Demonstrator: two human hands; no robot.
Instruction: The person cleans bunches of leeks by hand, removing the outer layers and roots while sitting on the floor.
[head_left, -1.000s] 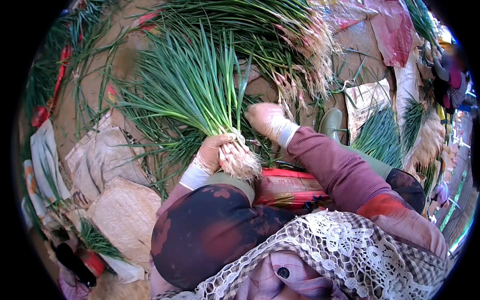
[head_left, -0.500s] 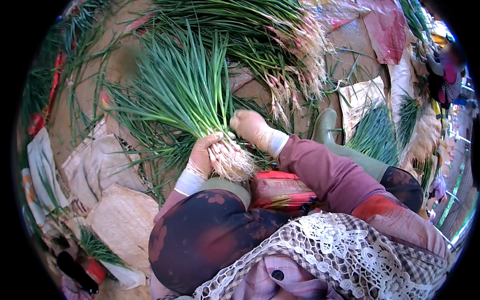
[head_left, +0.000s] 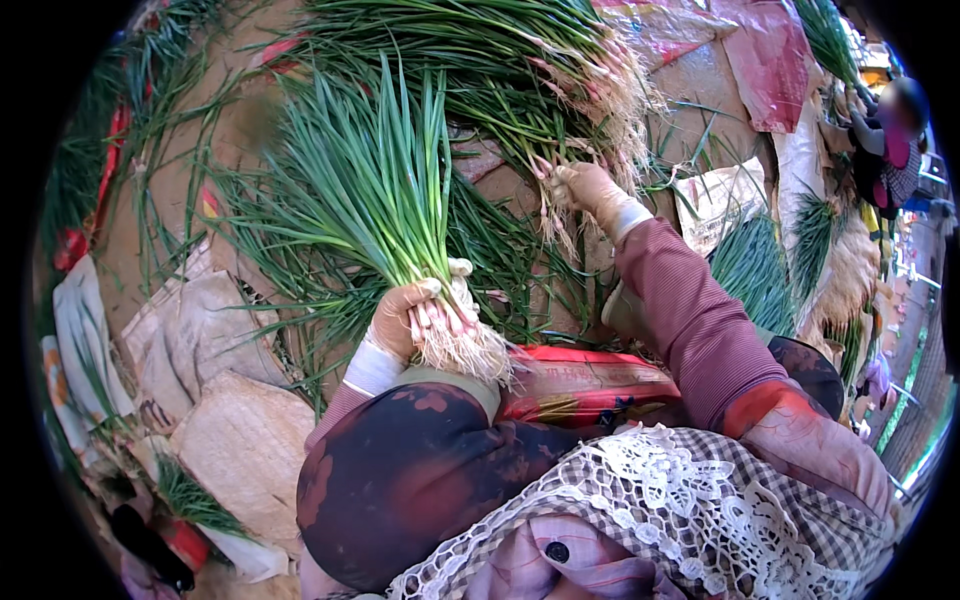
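My left hand [head_left: 393, 320], in a pale glove, is wrapped round a bunch of scallions [head_left: 385, 200] just above their pinkish bulbs. The green leaves fan up and to the left, and the pale roots hang beside my left knee. Farther off to the right, my gloved right hand [head_left: 592, 192] is at the bulb ends of a large heap of loose scallions [head_left: 470, 40]. Its fingers are bent together on a few stalks there; the fingertips are partly hidden among the bulbs and roots.
A red printed bag [head_left: 590, 385] lies between my legs. Pale sacks [head_left: 245, 440] cover the ground at left. More scallion bunches [head_left: 755, 270] lie at right, beyond a flat sack [head_left: 722, 200]. Another person [head_left: 885, 150] is at the far right edge.
My right hand has moved away from the held bunch, up and to the right, to the heap's bulb ends. The left hand keeps its hold, the bunch slightly more upright.
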